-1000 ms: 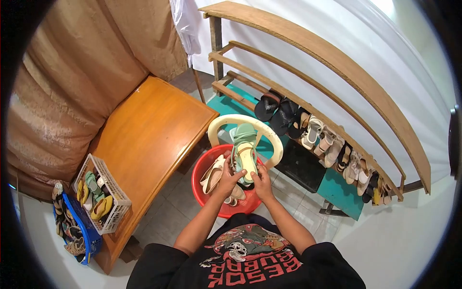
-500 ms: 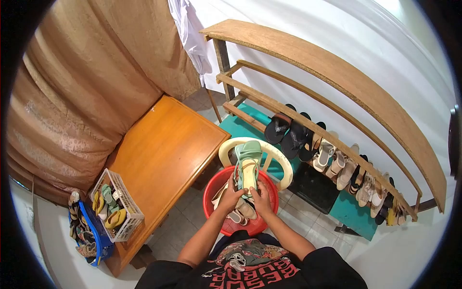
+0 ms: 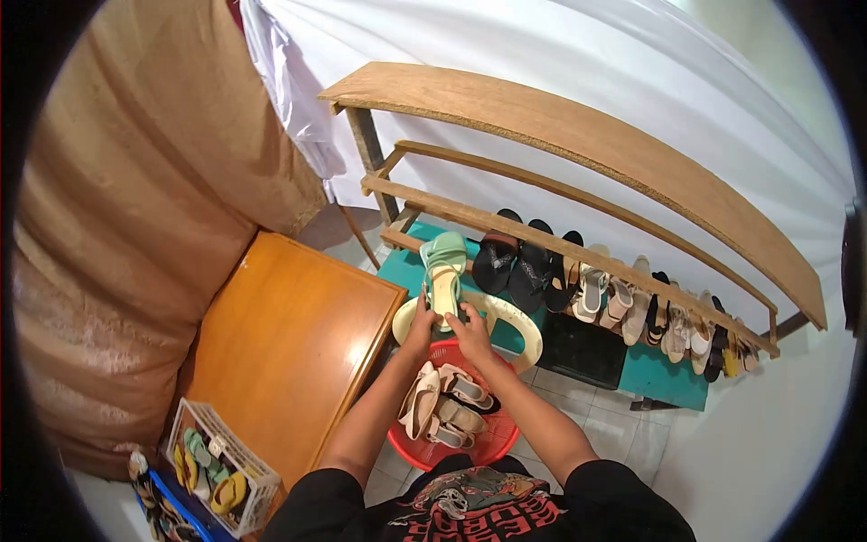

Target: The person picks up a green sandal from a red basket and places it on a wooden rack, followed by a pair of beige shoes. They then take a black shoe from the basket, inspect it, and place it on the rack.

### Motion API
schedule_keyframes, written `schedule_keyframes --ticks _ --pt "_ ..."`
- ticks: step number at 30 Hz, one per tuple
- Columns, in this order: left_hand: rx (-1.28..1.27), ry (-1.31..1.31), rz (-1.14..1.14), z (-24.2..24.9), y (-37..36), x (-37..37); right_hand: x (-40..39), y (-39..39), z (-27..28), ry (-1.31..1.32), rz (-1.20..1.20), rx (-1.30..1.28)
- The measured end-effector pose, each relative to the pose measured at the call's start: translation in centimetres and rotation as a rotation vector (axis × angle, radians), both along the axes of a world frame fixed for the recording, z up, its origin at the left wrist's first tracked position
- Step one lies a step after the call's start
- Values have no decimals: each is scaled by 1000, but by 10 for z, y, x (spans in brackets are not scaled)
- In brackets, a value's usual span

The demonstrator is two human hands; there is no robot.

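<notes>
Both my hands hold a pair of light green sandals (image 3: 444, 271), toes pointing away from me, pale insoles facing up. My left hand (image 3: 421, 325) grips the left side near the heels, and my right hand (image 3: 470, 331) closes on the right side with its thumb over the heel end. The sandals are raised beyond a red plastic basket (image 3: 504, 441), in front of the left end of a shoe rack. Inside the basket lie several beige and white shoes (image 3: 421, 402).
A cream plastic chair (image 3: 519, 327) stands behind the basket. Several shoes and black flip-flops (image 3: 528, 278) line the wooden rack (image 3: 542, 113) over a teal bench (image 3: 668, 379). At left are a wooden table (image 3: 289, 316), a white crate (image 3: 264, 474) of shoes and a blue container (image 3: 181, 508).
My hands have carried the green sandals forward and away from over the basket, toward the rack's left end. More of the shoes in the basket show. My view has shifted.
</notes>
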State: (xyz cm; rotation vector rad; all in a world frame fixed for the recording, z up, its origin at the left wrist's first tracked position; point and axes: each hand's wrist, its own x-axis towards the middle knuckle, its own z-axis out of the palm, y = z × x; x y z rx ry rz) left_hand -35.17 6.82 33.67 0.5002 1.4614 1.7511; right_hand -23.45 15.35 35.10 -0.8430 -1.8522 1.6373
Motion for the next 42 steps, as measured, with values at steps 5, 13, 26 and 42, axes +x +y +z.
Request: schedule_keyframes --ticks 5,13,26,42 --pt "120 -77 -97 -13 42 -55 -48 23 8 -107 -117 55" --pt "-9 -105 -296 -25 108 -127 -108 67 -11 -214 -212 -84" --pt "-155 59 -287 -46 178 -156 -147 113 -13 -352 -303 -64" --pt "-372 484 -446 -77 196 -169 -159 115 -7 -418 -368 -22"
